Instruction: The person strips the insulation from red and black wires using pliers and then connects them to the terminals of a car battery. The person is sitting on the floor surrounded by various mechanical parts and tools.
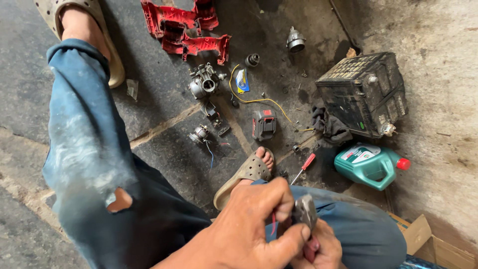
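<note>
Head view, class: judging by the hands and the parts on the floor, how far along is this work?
Done: carburetor, red covers and small parts lie loose on the floor. In hand: the left hand and right hand grip pliers on a red wire. Left: nothing looks reassembled; the screwdriver lies unused.

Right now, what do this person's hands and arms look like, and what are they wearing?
Both hands are bare: no gloves, rings or watch show. The left hand looks grimy from work, and its forearm is uncovered, with no sleeve in view. The right hand shows only partly at the bottom edge. Below them are worn, torn blue jeans and tan sandals.
</note>
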